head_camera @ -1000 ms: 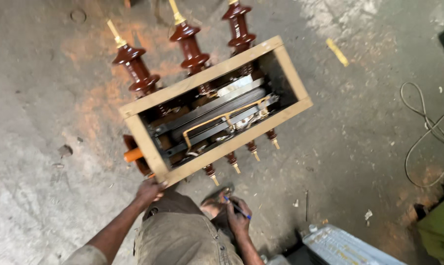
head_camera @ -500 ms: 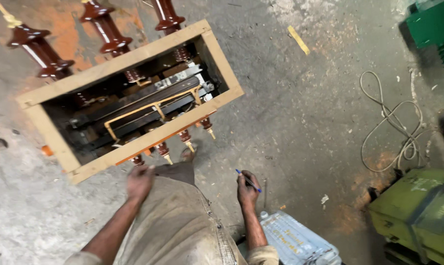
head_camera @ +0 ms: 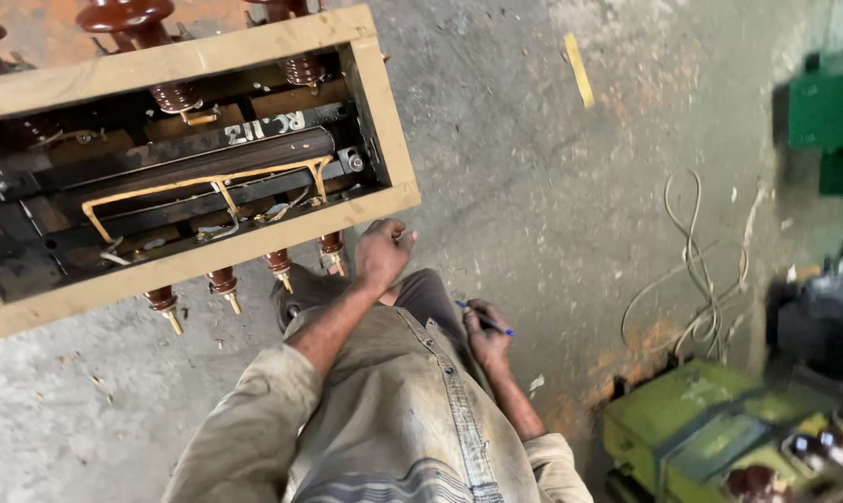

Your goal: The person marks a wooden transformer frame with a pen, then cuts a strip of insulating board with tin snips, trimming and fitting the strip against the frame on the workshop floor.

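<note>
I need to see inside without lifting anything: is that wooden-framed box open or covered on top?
Open. The wooden-framed box has no lid; its dark bars and brass strip show.

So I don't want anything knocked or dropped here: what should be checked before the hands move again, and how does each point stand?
1. Left hand steady at the wooden frame corner: ok, it rests by the lower right corner.
2. Pen secure: ok, the right hand fingers are closed on it.
3. Small brown insulators below the frame clear of the left hand: not ok, they sit close beside it.
4. Loose cable away from the legs: ok, it lies off to the right.
5. Frame stable on the concrete floor: cannot tell.
</note>
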The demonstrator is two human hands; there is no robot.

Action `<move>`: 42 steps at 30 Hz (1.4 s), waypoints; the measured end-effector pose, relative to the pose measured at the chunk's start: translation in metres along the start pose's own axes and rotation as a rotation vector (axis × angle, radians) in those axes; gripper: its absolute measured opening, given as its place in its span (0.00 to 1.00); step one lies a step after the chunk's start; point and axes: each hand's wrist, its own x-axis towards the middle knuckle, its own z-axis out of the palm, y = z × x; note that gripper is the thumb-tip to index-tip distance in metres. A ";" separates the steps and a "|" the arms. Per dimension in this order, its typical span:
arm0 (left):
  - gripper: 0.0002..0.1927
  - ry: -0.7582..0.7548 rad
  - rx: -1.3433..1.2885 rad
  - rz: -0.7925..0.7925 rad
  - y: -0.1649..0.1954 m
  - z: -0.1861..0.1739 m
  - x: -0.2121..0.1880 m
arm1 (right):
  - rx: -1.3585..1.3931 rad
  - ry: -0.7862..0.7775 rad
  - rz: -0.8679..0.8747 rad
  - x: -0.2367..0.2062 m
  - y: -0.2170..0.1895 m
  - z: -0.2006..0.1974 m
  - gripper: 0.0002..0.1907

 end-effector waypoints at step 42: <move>0.20 0.135 0.631 -0.063 -0.025 0.032 0.015 | -0.049 -0.950 -0.947 0.349 -0.099 0.013 0.07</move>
